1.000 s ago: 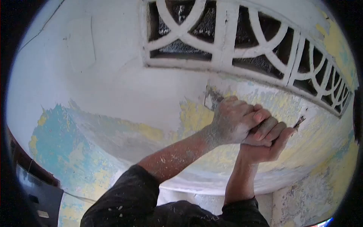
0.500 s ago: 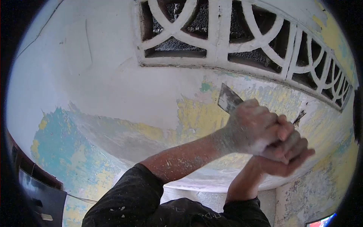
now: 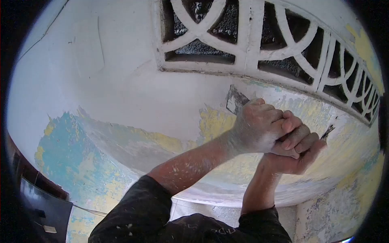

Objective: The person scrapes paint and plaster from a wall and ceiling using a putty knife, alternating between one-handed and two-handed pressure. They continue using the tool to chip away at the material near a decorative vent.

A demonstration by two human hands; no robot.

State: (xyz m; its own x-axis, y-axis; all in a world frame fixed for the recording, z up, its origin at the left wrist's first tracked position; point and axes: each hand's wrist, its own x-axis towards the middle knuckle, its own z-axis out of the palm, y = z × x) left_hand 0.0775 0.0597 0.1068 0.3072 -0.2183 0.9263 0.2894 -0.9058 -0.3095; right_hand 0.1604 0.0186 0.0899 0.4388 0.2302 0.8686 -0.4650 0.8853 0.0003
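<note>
My left hand (image 3: 257, 126), coated in pale dust, is closed in a fist around a scraper (image 3: 236, 100). Its flat metal blade, smeared white, sticks out toward the upper left, at or close to the wall just below the vent blocks. Pressed up against the left hand, my right hand (image 3: 302, 148) has its fingers curled over the lower end of the grip. The scraper's handle is hidden inside the two hands. Flaking yellow paint (image 3: 212, 125) shows on the wall behind my left wrist.
White patterned vent blocks (image 3: 247, 40) run across the top. A wire tuft (image 3: 327, 131) pokes out of the wall right of my hands. Blue peeling paint (image 3: 67, 150) covers the lower left wall. A dark panel (image 3: 46, 210) stands at the left edge, near a cable (image 3: 89, 210).
Both hands and the scraper have shifted together up and to the left along the wall. The view has turned slightly, and the bright screen at lower right has mostly left it.
</note>
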